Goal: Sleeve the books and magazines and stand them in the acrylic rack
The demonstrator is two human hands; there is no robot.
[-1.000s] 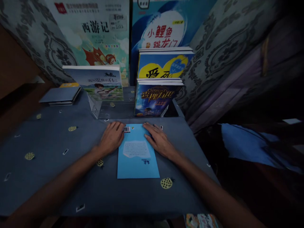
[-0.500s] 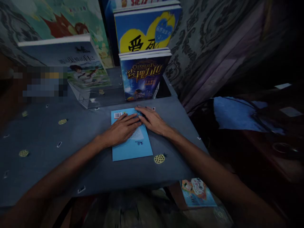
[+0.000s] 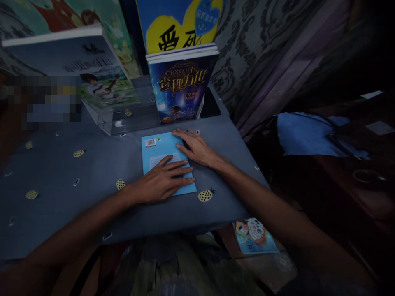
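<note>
Since half a second ago, the left hand [image 3: 162,181] has slid down onto the lower half of the light-blue booklet [image 3: 160,149]. The right hand [image 3: 197,149] rests at its upper right edge. Both lie flat, grip released. The booklet lies face down at frame centre on the tabletop [image 3: 61,181], barcode at its upper left.

Left hand [image 3: 163,179] lying flat, palm down, fingers [image 3: 182,172] long and slightly spread, pointing to the right and a little away. Left wrist straight, bare forearm running back toward the lower left corner of the view. Right hand [image 3: 196,148] also flat and palm down, farther out than the left, fingers [image 3: 180,133] stretched toward the upper left, thumb tucked along the near side. Right wrist slightly bent, bare forearm slanting down to the lower right. Hands close together but apart, fingertips of the left just below the right palm, neither closed on anything
</note>
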